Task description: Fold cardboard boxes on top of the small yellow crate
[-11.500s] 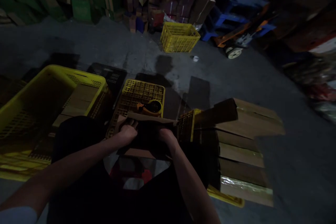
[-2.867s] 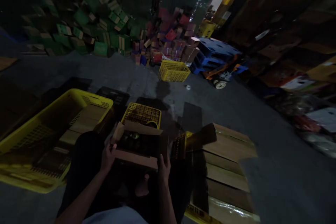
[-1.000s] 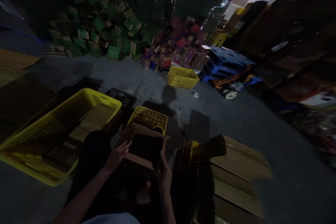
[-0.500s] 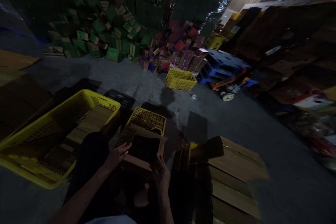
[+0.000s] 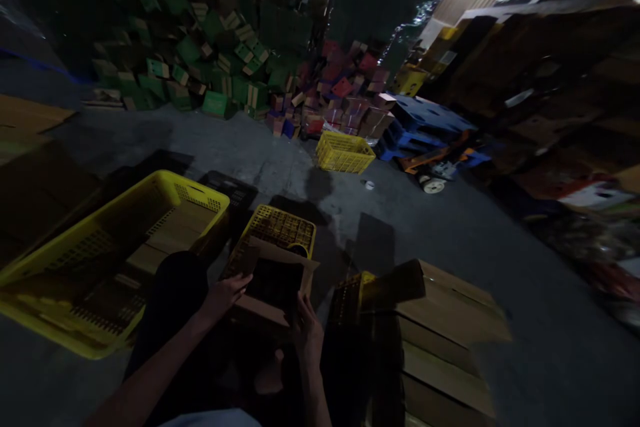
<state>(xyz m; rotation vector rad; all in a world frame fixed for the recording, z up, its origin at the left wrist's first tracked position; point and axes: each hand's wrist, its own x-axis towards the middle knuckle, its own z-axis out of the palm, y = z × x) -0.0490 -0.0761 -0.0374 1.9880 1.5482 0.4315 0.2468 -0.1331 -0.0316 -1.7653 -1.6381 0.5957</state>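
An open cardboard box (image 5: 264, 311) sits in front of my knees, its dark inside facing up; I cannot make out what it holds. At the box's left side, my left hand (image 5: 225, 297) grips the edge by a flap with its fingers pressed together. My right hand (image 5: 307, 328) is closed on the right edge, fingertips at the rim. The far flap (image 5: 285, 255) slants outward over a yellow crate (image 5: 280, 223) just behind the box.
On the left is a large yellow bin (image 5: 160, 180) with flat cardboard inside. Folded cardboard (image 5: 450, 307) is stacked on the right beside another yellow crate (image 5: 357, 287). Further off are a yellow basket (image 5: 345, 152), blue pallets (image 5: 425, 113), a pallet jack (image 5: 435, 167) and heaped green cartons (image 5: 215, 103).
The box's left flap has swung from lying outward to standing more upright, showing more of the yellow crate. My left hand has shifted slightly toward the opening; my right hand barely moved.
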